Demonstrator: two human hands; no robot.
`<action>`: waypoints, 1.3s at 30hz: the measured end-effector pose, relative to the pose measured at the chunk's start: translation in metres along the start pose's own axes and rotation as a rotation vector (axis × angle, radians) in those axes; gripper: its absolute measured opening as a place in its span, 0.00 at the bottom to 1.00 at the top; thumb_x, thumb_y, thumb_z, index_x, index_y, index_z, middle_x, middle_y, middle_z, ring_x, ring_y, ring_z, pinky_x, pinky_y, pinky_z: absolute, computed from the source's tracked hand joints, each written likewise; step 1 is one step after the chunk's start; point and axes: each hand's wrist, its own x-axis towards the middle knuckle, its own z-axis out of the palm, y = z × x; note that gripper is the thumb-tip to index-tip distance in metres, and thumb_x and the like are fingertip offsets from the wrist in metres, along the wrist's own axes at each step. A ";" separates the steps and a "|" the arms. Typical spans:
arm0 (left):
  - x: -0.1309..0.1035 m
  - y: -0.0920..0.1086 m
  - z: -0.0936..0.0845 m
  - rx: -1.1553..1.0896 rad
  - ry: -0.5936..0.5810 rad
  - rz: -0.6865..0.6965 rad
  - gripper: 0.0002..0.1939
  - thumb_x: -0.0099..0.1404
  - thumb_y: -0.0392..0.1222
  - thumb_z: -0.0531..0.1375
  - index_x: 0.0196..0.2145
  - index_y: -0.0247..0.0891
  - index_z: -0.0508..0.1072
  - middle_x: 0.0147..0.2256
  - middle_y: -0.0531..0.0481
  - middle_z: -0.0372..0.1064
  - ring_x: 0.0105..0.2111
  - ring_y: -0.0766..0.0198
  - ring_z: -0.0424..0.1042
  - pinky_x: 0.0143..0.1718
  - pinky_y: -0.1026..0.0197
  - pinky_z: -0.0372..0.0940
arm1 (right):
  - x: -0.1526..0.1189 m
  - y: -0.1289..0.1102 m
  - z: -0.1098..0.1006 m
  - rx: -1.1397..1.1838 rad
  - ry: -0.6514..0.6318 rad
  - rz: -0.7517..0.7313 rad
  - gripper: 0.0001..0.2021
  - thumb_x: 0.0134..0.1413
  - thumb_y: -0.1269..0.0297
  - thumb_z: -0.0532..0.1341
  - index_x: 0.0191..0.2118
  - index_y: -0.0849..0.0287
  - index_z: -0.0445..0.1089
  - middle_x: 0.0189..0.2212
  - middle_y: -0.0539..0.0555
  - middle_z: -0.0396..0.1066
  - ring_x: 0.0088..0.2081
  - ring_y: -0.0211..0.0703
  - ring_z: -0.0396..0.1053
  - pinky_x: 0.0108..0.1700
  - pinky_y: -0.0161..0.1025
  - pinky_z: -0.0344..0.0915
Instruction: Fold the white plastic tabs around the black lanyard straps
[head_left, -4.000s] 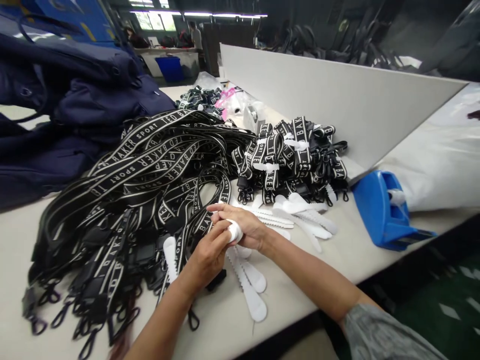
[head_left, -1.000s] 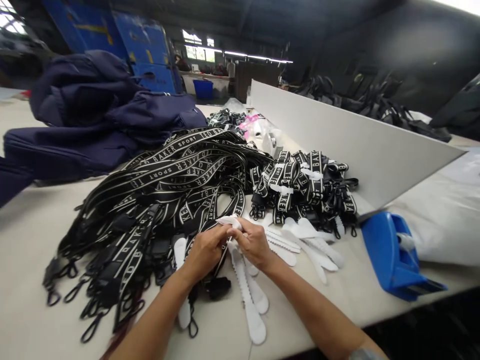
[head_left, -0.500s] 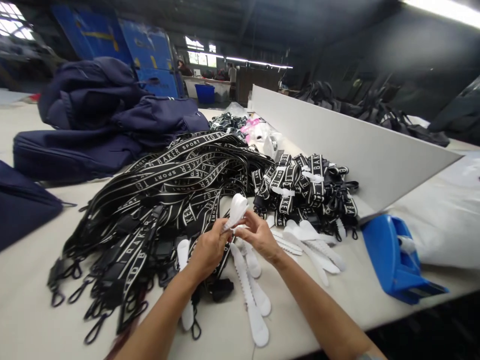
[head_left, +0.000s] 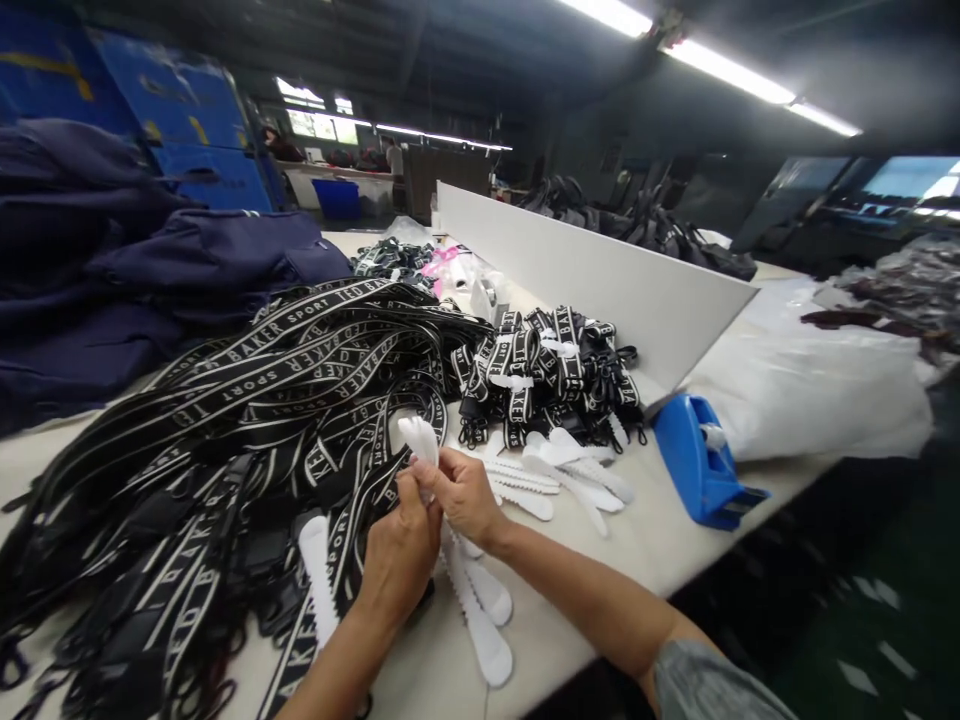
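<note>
Snugly, left hand and right hand pinch bunched white strips.

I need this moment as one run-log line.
left hand: holds white strips; right hand: holds same strips; to left: black lettered straps; to right: blue dispenser

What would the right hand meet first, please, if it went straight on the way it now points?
Past the white material it pinches, the right hand would probably first meet the pile of lettered black straps, though depth is unclear.
</note>
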 end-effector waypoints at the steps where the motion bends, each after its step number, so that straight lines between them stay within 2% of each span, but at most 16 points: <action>1: 0.001 0.000 -0.001 -0.060 -0.014 -0.034 0.14 0.72 0.45 0.46 0.48 0.33 0.60 0.25 0.43 0.75 0.23 0.49 0.77 0.20 0.58 0.60 | 0.001 0.000 0.001 0.091 -0.007 0.025 0.19 0.52 0.47 0.67 0.39 0.60 0.75 0.32 0.51 0.76 0.36 0.43 0.73 0.43 0.39 0.69; 5: 0.008 0.003 -0.008 -0.503 -0.082 -0.249 0.22 0.69 0.59 0.48 0.49 0.39 0.62 0.29 0.46 0.74 0.25 0.52 0.76 0.25 0.57 0.68 | 0.012 -0.007 -0.001 0.430 -0.049 0.136 0.26 0.39 0.45 0.74 0.39 0.59 0.75 0.33 0.54 0.78 0.35 0.45 0.75 0.44 0.44 0.71; 9: 0.009 0.008 -0.014 -0.938 -0.175 -0.317 0.29 0.65 0.67 0.51 0.51 0.40 0.61 0.26 0.53 0.68 0.20 0.61 0.68 0.18 0.62 0.64 | 0.014 -0.021 -0.008 0.499 -0.006 0.143 0.29 0.28 0.46 0.77 0.35 0.60 0.75 0.28 0.51 0.76 0.30 0.41 0.72 0.39 0.39 0.71; 11: 0.006 0.010 -0.014 -0.979 -0.215 -0.256 0.28 0.65 0.66 0.52 0.50 0.40 0.62 0.25 0.54 0.66 0.20 0.62 0.65 0.18 0.63 0.63 | 0.006 -0.026 -0.011 0.395 -0.019 0.088 0.26 0.31 0.47 0.77 0.34 0.60 0.75 0.26 0.49 0.75 0.30 0.38 0.71 0.39 0.37 0.70; 14: 0.003 0.013 -0.013 -0.872 -0.357 -0.080 0.23 0.69 0.62 0.49 0.39 0.40 0.68 0.23 0.54 0.64 0.21 0.62 0.65 0.24 0.61 0.64 | -0.013 -0.034 -0.023 0.178 -0.101 0.038 0.23 0.43 0.44 0.71 0.34 0.61 0.73 0.26 0.50 0.73 0.28 0.38 0.70 0.36 0.37 0.70; 15: 0.002 0.013 -0.012 -0.847 -0.419 -0.023 0.23 0.69 0.61 0.48 0.37 0.40 0.69 0.24 0.52 0.67 0.23 0.61 0.68 0.28 0.59 0.66 | -0.020 -0.039 -0.030 0.111 -0.090 0.032 0.23 0.47 0.43 0.69 0.35 0.61 0.71 0.26 0.49 0.73 0.27 0.38 0.70 0.34 0.37 0.69; 17: 0.004 0.011 -0.011 -0.834 -0.500 0.044 0.23 0.70 0.60 0.48 0.42 0.40 0.72 0.32 0.47 0.74 0.33 0.56 0.74 0.38 0.56 0.69 | -0.030 -0.051 -0.053 -0.069 0.028 -0.018 0.22 0.52 0.43 0.65 0.36 0.60 0.70 0.24 0.47 0.70 0.25 0.36 0.67 0.29 0.34 0.66; 19: 0.009 0.005 -0.009 -0.841 -0.447 0.014 0.24 0.69 0.60 0.50 0.49 0.41 0.71 0.40 0.45 0.76 0.41 0.54 0.75 0.46 0.53 0.68 | -0.036 -0.068 -0.085 -0.375 0.200 -0.107 0.19 0.58 0.46 0.62 0.40 0.59 0.71 0.24 0.46 0.68 0.24 0.36 0.65 0.27 0.33 0.62; 21: 0.016 -0.006 -0.008 -0.860 -0.300 -0.094 0.24 0.68 0.60 0.51 0.47 0.39 0.73 0.39 0.45 0.76 0.40 0.54 0.75 0.47 0.53 0.68 | -0.035 -0.085 -0.121 -0.805 0.350 -0.149 0.16 0.61 0.51 0.61 0.45 0.58 0.72 0.28 0.49 0.71 0.28 0.38 0.67 0.32 0.35 0.63; 23: 0.022 -0.018 -0.007 -0.903 -0.139 -0.237 0.24 0.68 0.60 0.52 0.43 0.37 0.74 0.35 0.45 0.76 0.35 0.57 0.75 0.43 0.54 0.70 | -0.031 -0.094 -0.151 -1.174 0.381 -0.046 0.13 0.60 0.57 0.63 0.46 0.57 0.74 0.34 0.52 0.75 0.35 0.44 0.70 0.41 0.41 0.65; 25: 0.027 -0.027 -0.006 -0.955 -0.032 -0.349 0.23 0.67 0.59 0.53 0.40 0.36 0.74 0.32 0.46 0.75 0.32 0.58 0.74 0.39 0.55 0.71 | -0.028 -0.094 -0.167 -1.354 0.375 -0.003 0.16 0.55 0.62 0.67 0.49 0.59 0.73 0.41 0.58 0.76 0.44 0.52 0.70 0.49 0.48 0.64; 27: 0.028 -0.030 -0.005 -0.982 0.015 -0.386 0.22 0.66 0.58 0.54 0.39 0.36 0.74 0.31 0.47 0.74 0.30 0.60 0.74 0.36 0.57 0.71 | -0.030 -0.084 -0.166 -1.435 0.318 -0.079 0.18 0.56 0.63 0.66 0.53 0.60 0.72 0.48 0.62 0.73 0.50 0.54 0.68 0.53 0.49 0.63; 30: 0.025 -0.027 -0.004 -0.955 0.002 -0.334 0.22 0.67 0.58 0.54 0.40 0.36 0.74 0.32 0.47 0.74 0.30 0.60 0.73 0.34 0.59 0.71 | -0.034 -0.057 -0.145 -1.520 0.029 -0.133 0.13 0.64 0.64 0.58 0.52 0.57 0.72 0.50 0.58 0.72 0.50 0.46 0.68 0.52 0.42 0.64; 32: 0.024 -0.024 -0.003 -0.925 -0.015 -0.305 0.22 0.67 0.58 0.54 0.40 0.37 0.74 0.32 0.47 0.74 0.30 0.60 0.73 0.34 0.59 0.70 | -0.033 -0.038 -0.131 -1.537 -0.141 -0.083 0.15 0.61 0.68 0.58 0.53 0.58 0.71 0.50 0.56 0.72 0.49 0.46 0.68 0.50 0.40 0.64; 35: 0.023 -0.023 -0.003 -0.913 -0.025 -0.300 0.21 0.68 0.58 0.53 0.39 0.37 0.74 0.31 0.48 0.74 0.30 0.60 0.73 0.34 0.59 0.70 | -0.021 -0.021 -0.123 -1.580 -0.245 -0.055 0.21 0.52 0.72 0.62 0.54 0.61 0.69 0.50 0.58 0.71 0.50 0.50 0.65 0.48 0.42 0.63; 39: 0.024 -0.024 -0.003 -0.905 -0.041 -0.319 0.22 0.68 0.59 0.53 0.39 0.38 0.74 0.31 0.48 0.74 0.31 0.60 0.73 0.34 0.59 0.70 | -0.007 -0.016 -0.128 -1.635 -0.300 -0.053 0.12 0.51 0.70 0.62 0.43 0.61 0.73 0.44 0.58 0.71 0.44 0.50 0.64 0.45 0.43 0.61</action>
